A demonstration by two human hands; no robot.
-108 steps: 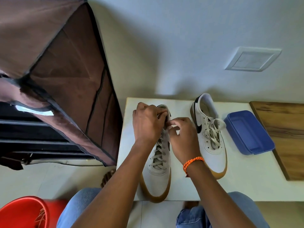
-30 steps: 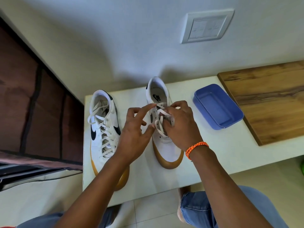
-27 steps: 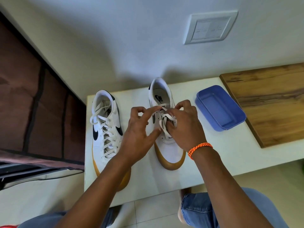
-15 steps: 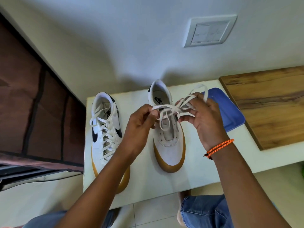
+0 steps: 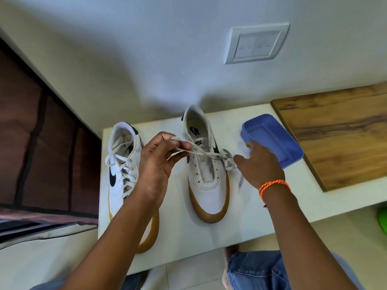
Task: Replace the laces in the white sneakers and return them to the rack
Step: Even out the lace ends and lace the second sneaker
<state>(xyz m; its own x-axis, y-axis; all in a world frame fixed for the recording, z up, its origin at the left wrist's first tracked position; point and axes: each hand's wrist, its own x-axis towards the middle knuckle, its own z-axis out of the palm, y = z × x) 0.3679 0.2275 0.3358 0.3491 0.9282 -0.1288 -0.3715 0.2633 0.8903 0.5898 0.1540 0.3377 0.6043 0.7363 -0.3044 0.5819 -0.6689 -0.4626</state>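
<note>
My left hand (image 5: 155,164) pinches a flat white lace (image 5: 201,152), my right hand (image 5: 259,166) grips its other end, stretched over the unlaced white gum-soled sneaker (image 5: 206,170) mid-table (image 5: 261,216); the laced sneaker (image 5: 123,164) lies along the table's left edge.

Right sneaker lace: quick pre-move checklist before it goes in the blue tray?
1. Lace out of the right sneaker's eyelets: ok, eyelets look bare.
2. Left hand pinches the lace: ok.
3. Right hand grips the bunched end: cannot tell, blurred.
4. Blue tray has room: ok.
5. Left sneaker unlaced: not ok, still laced.
6. New laces at hand: cannot tell, none in view.
</note>
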